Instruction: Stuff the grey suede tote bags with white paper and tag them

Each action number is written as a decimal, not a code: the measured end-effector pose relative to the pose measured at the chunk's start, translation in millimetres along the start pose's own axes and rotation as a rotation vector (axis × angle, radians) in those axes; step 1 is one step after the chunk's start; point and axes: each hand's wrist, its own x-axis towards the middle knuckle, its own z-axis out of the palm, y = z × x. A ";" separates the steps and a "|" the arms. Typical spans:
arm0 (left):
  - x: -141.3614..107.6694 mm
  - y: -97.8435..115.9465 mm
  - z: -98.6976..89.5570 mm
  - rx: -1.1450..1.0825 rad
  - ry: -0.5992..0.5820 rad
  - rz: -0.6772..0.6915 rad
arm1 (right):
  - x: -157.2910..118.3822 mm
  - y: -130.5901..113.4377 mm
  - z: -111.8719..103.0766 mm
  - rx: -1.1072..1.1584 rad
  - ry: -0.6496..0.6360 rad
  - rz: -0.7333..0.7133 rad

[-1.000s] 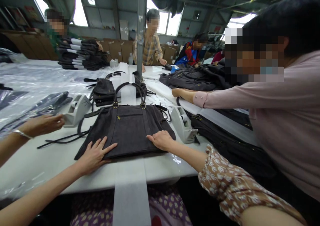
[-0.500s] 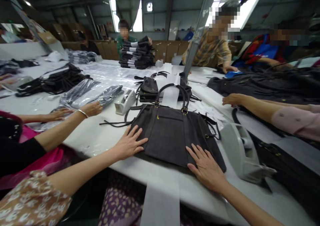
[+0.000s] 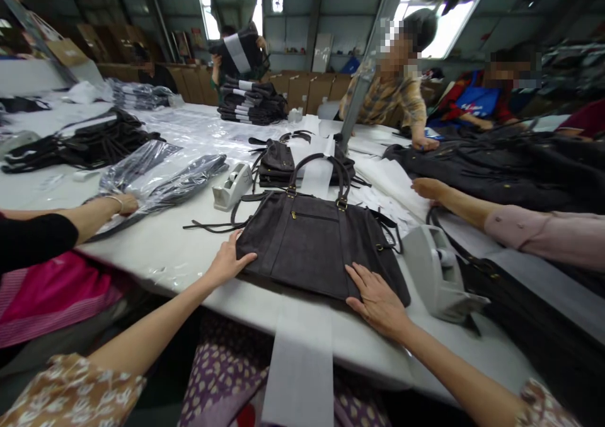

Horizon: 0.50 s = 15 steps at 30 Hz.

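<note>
A dark grey handbag (image 3: 307,244) lies flat at the table's near edge, its two handles pointing away from me. My left hand (image 3: 227,262) takes the bag's left edge, thumb on the front and fingers round the side, partly hidden. On the lower right of the bag rests my right hand (image 3: 378,301), flat with the fingers stretched out. A white paper strip (image 3: 302,357) hangs over the table edge below the bag, running out from beneath it. Thin dark straps (image 3: 208,226) trail from the bag's left side.
Tape dispensers stand left (image 3: 231,186) and right (image 3: 437,272) of the bag. Behind it are stacked dark bags (image 3: 274,173) and a metal post (image 3: 362,93). Co-workers' arms reach in from left (image 3: 94,219) and right (image 3: 458,206); plastic-wrapped bags (image 3: 161,181) lie left.
My left hand has gone from lying flat on the bag to its left edge. The right hand stays flat. Across the table, a person now holds up a dark bag with a white band.
</note>
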 end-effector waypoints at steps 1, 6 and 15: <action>-0.4 2.3 -2.1 0.029 -0.027 -0.032 | -1.8 -0.7 1.1 0.013 0.018 -0.013; -6.7 20.2 -7.1 0.386 -0.059 -0.037 | -9.5 -2.5 0.6 0.045 0.054 -0.056; -2.8 10.2 -5.1 0.511 -0.227 0.459 | 10.4 -19.2 -21.5 0.395 -0.114 0.228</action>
